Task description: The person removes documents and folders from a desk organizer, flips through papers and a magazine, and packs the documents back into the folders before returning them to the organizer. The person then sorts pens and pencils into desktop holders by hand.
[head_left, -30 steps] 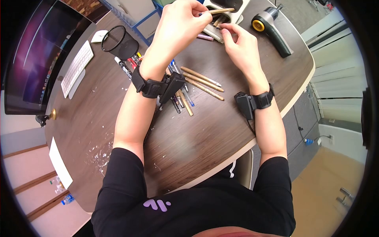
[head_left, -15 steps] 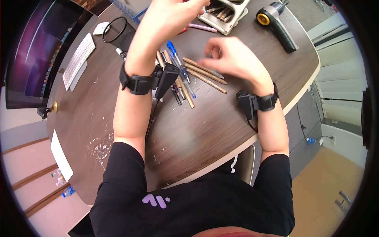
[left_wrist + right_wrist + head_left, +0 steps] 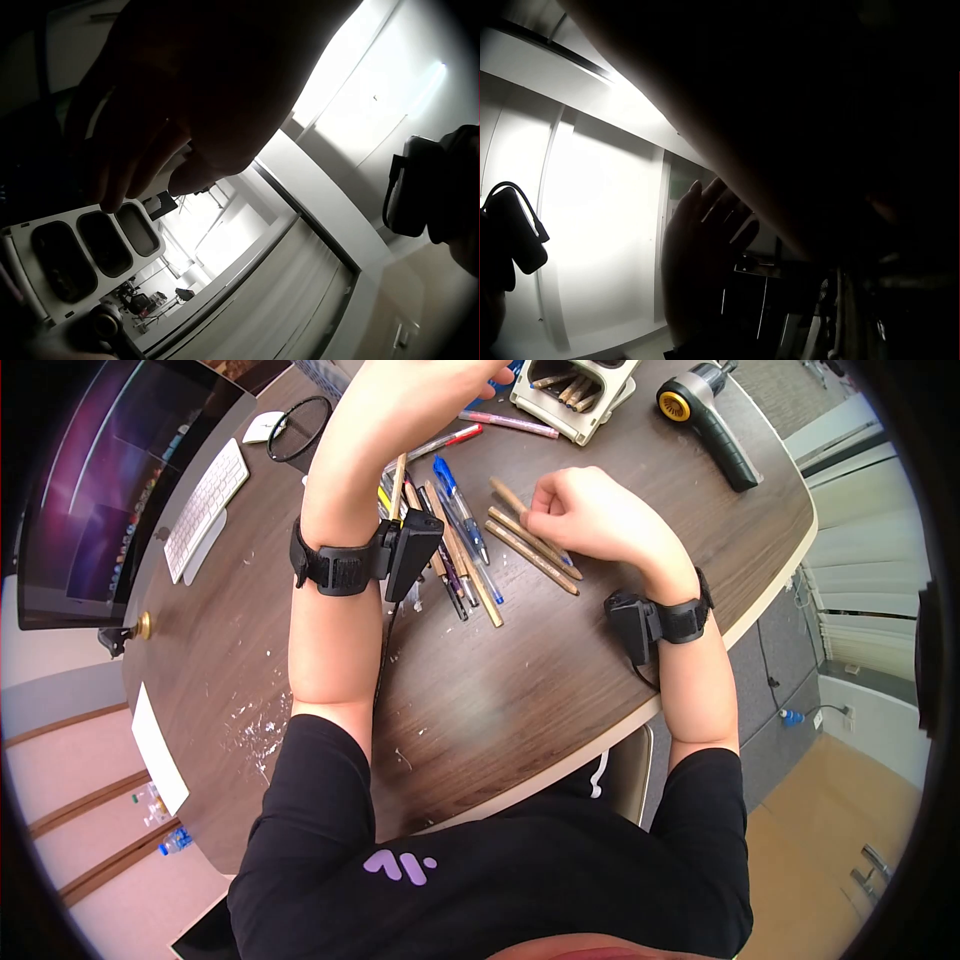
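Note:
In the head view my left hand is beside the beige desk organizer, partly cut off by the top edge. The left wrist view shows its fingers loosely bent over the three-slot organizer, holding nothing visible. Several pencils stand inside one slot. Lower down, my right hand pinches a wooden pencil between thumb and curled fingers, just above the table. Two more wooden pencils lie next to it, under and beside the fingers. The right wrist view is mostly dark.
Several pens and pencils lie in a pile, including a blue pen. A red pen and a pink pen are further back. A handheld tool sits at right; a keyboard, monitor and mesh holder at left.
My left hand, which held a pencil over the organizer, has moved left and no longer shows it. My right hand came down from the organizer and took hold of a pencil on the table.

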The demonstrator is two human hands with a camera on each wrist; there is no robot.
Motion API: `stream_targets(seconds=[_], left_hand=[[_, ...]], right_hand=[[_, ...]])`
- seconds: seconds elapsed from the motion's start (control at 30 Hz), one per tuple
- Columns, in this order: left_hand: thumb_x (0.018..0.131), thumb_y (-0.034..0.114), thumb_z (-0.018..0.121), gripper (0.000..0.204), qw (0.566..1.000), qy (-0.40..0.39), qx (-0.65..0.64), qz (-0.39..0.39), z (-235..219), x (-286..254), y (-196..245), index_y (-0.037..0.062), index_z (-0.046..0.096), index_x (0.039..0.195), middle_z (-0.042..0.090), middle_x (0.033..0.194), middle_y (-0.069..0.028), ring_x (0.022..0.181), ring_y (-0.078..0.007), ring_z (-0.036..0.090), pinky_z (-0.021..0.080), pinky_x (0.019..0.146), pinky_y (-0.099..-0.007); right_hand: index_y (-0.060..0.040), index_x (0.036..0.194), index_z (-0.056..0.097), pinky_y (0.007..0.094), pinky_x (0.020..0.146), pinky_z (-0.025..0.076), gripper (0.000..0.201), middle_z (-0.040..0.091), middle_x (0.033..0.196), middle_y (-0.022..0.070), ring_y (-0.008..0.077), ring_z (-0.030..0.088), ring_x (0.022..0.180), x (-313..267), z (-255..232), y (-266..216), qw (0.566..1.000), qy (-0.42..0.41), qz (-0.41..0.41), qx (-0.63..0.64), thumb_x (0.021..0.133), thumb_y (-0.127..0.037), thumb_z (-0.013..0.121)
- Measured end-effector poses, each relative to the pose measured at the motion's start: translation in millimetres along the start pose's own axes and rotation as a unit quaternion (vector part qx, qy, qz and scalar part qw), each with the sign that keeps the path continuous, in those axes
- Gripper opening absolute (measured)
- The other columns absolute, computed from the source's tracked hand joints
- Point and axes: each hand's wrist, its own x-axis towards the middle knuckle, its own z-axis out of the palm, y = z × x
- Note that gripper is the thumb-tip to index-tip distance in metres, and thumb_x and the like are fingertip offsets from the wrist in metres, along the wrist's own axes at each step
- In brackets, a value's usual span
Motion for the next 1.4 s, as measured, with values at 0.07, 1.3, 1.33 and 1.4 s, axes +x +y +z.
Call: stream_targets(seconds=[0.07,1.3,1.33,1.4], left_hand=[[0.099,0.022,0.063,0.030,1.000,-0.007,0.017,0.020,-3.4,-6.6,9.7,-0.0070,0.071,0.100,0.073,0.086,-0.0067,0.075,-0.0101,0.063,0.052,0.070,-0.0254],[0.099,0.019,0.063,0.030,0.980,0.109,-0.077,0.150,42.2,42.5,-23.9,-0.0074,0.069,0.112,0.073,0.088,-0.0086,0.079,-0.0113,0.065,0.053,0.073,-0.0277],[0.099,0.020,0.063,0.030,0.989,0.078,-0.050,0.111,37.1,37.1,-17.2,-0.0069,0.070,0.109,0.071,0.085,-0.0072,0.077,-0.0102,0.064,0.052,0.070,-0.0270],[0.099,0.021,0.062,0.029,0.996,0.046,-0.024,0.073,15.4,21.9,6.9,-0.0063,0.070,0.105,0.070,0.082,-0.0058,0.074,-0.0091,0.062,0.050,0.068,-0.0263]], right_hand=[[0.0003,0.086,0.073,0.0354,0.068,0.056,0.033,0.069,0.071,0.0133,0.0221,0.069,0.068,2.2,-5.9,4.9,0.988,0.054,0.017,0.143,0.083,-0.032,0.068],[-0.0004,0.088,0.072,0.0434,0.076,0.057,0.027,0.070,0.081,0.0223,0.0396,0.070,0.078,-3.8,5.5,-10.1,0.996,0.040,-0.001,-0.078,0.079,-0.026,0.067],[0.0000,0.088,0.073,0.0439,0.075,0.057,0.028,0.070,0.082,0.0232,0.0410,0.069,0.079,-4.7,4.9,-10.8,0.993,0.030,0.008,-0.115,0.078,-0.026,0.066],[0.0012,0.086,0.072,0.0419,0.073,0.057,0.029,0.070,0.079,0.0217,0.0379,0.070,0.075,-3.0,1.5,-10.6,0.998,0.038,-0.001,-0.058,0.079,-0.026,0.067]])
